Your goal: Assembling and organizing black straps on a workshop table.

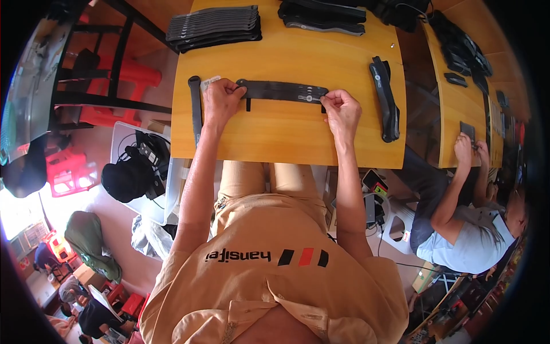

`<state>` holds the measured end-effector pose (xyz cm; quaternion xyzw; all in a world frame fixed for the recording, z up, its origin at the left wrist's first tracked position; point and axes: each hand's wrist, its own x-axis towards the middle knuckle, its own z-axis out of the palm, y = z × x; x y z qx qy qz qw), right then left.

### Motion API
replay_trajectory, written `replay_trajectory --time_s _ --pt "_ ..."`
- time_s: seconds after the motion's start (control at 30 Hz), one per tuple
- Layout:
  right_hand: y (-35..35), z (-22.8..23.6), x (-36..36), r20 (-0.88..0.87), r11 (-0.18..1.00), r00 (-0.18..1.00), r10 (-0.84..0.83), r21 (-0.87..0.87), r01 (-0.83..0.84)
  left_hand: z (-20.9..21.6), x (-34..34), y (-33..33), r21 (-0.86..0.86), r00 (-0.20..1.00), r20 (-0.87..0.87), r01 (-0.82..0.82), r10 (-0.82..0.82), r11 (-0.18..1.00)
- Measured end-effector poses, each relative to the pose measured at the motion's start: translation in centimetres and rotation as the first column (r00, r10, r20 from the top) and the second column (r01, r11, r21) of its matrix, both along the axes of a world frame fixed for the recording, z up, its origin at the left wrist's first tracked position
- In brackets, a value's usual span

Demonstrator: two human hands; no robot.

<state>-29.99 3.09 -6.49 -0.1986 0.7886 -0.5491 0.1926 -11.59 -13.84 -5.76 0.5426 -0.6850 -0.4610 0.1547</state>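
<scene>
A flat black fabric strap [275, 90] with small white print near its right end is stretched level just above or on the yellow wooden table [275, 137]. My left hand [221, 103] pinches its left end. Its right end is pinched between the thumb and fingers of my right hand [344, 113]. Two short black tabs show below the strap, one near each end. Beside my left hand lies another narrow black strap [195, 109] with a rounded top, and a pale label-like piece [211, 81] is partly behind that hand.
Stacks of black straps [215, 27] [322, 17] sit along the table's far side. A folded bundle of straps [384, 100] lies at the right edge. To the left stands a white bin [123, 135] holding black items. A co-worker [467, 229] sits at another table on the right.
</scene>
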Motion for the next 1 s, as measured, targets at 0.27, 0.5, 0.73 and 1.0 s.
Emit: replay_trajectory --time_s 0.27,0.5,0.73,1.0 --pt "0.0 0.0 -0.6 -0.046 0.999 0.998 0.045 0.032 -0.044 -1.3 1.2 -1.0 -0.121 1.000 0.018 0.008 -0.006 0.993" --pt "-0.1 -0.8 -0.9 -0.348 0.990 0.935 0.068 0.142 -0.019 -0.4 1.1 -0.9 0.023 0.987 -0.161 0.019 -0.015 1.000" --pt "0.1 0.6 -1.1 0.026 0.994 0.998 0.061 0.085 -0.063 -0.1 1.4 -0.5 0.034 0.981 -0.195 0.017 -0.010 0.999" --pt "2.9 -0.4 -2.0 -0.331 0.997 0.941 -0.072 0.002 0.077 1.5 3.2 0.7 -0.223 0.974 -0.224 -0.084 0.032 0.971"
